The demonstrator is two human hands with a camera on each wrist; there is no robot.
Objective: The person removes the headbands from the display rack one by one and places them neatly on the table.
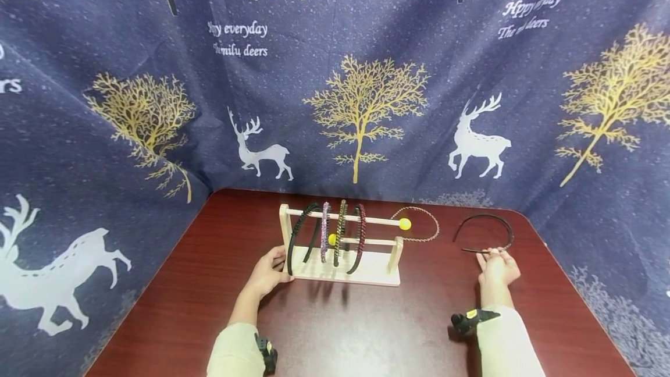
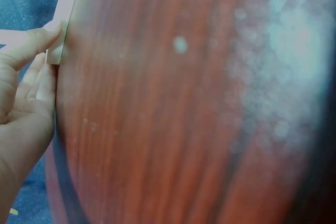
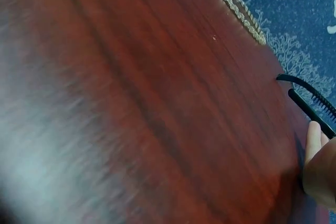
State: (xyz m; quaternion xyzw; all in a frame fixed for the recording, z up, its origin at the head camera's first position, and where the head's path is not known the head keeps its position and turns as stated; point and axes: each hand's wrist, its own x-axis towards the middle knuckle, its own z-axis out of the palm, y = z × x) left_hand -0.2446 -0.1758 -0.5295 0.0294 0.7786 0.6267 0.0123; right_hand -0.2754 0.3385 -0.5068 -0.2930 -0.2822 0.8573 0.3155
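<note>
My left hand (image 1: 267,272) grips the left end of a pale wooden headband stand (image 1: 374,272). In the left wrist view, thumb and fingers pinch a corner of its base (image 2: 54,55). From the stand's upper bar hang a black headband (image 1: 296,231), a glittery purple one (image 1: 324,231), a gold-and-black one (image 1: 342,223) and a dark red one (image 1: 362,231). At the right, my right hand (image 1: 497,270) pinches one arm of a thin black headband (image 1: 510,231), whose toothed inner side shows in the right wrist view.
A gold braided headband (image 1: 438,231) lies on the red-brown table (image 1: 209,284), behind and right of the stand. Yellow balls (image 1: 405,224) cap the stand's bars. A blue cloth (image 1: 293,74) with deer and trees hangs around the table's back and sides.
</note>
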